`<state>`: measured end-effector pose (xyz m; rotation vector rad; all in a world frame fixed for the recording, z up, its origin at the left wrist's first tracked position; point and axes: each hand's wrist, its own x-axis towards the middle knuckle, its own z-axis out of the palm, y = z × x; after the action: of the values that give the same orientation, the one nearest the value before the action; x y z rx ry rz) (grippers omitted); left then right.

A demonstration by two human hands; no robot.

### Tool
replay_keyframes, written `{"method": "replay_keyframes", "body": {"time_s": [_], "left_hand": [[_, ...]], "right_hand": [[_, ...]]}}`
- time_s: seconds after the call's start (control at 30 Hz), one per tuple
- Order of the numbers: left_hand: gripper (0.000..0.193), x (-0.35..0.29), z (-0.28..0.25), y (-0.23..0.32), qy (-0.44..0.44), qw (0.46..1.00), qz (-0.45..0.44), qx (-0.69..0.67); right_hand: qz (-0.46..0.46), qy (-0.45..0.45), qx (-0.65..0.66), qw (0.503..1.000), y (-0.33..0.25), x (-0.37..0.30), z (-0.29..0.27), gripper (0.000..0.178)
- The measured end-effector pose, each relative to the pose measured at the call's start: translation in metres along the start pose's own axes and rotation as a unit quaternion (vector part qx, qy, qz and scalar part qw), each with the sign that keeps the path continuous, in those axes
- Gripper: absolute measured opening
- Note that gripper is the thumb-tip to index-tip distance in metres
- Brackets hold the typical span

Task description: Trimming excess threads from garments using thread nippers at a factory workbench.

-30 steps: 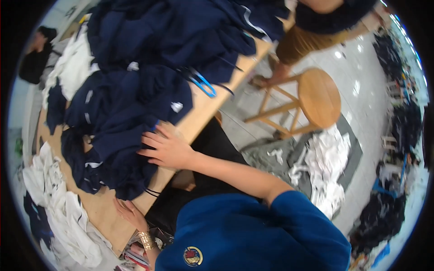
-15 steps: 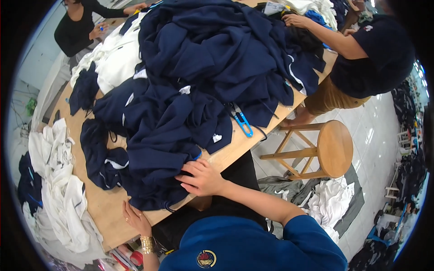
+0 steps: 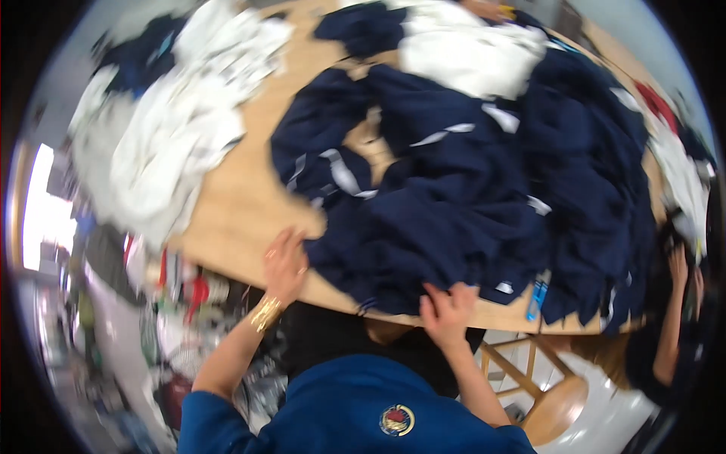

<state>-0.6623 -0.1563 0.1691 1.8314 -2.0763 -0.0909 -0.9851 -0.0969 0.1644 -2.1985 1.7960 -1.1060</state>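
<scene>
The heap of navy clothes [image 3: 446, 216] lies on the tabletop [image 3: 227, 216] straight ahead of the person and off to the right, its near edge running roughly along the tabletop's front edge. The heap is longest from left to right, and a loose navy piece at its left end curves away toward the far side.

The right hand [image 3: 449, 310] is the nearer one: it meets the near edge of the cloth, fingers partly bent and a little apart. Blur hides whether any cloth is pinched between them. The left hand [image 3: 285, 265] rests on the bare wood just beside the heap's left corner, fingers loosely spread, with nothing seen in its hold; whether its edge touches the cloth I cannot tell.

To the right of the right hand, blue-handled scissors [image 3: 538, 296] lie beside the cloth near the front edge. White cloth [image 3: 178, 144] is piled well to the left, and a white garment [image 3: 469, 57] lies behind the navy heap.
</scene>
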Motion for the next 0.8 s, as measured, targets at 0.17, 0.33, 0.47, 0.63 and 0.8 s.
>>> {"method": "replay_keyframes", "body": {"time_s": [0.17, 0.33, 0.47, 0.63, 0.8], "left_hand": [[0.045, 0.009, -0.012, 0.012, 0.044, 0.998, 0.039, 0.008], [0.041, -0.013, -0.004, -0.003, 0.038, 0.999, 0.011, 0.025], [0.046, -0.011, -0.005, 0.002, 0.015, 0.999, 0.018, 0.024], [0.045, -0.01, -0.004, -0.002, 0.027, 0.999, 0.017, 0.023], [0.045, -0.006, 0.001, -0.004, 0.028, 0.999, 0.025, 0.017]], "right_hand": [[0.002, -0.071, -0.024, 0.997, 0.015, -0.006, -0.015, 0.028], [-0.041, -0.092, 0.003, 0.995, 0.01, -0.008, -0.003, 0.028], [-0.044, -0.096, -0.019, 0.994, 0.015, -0.007, -0.003, 0.03], [-0.042, -0.1, -0.046, 0.993, 0.006, 0.0, -0.004, 0.029], [-0.047, -0.083, -0.041, 0.995, 0.009, -0.001, 0.001, 0.028]]}}
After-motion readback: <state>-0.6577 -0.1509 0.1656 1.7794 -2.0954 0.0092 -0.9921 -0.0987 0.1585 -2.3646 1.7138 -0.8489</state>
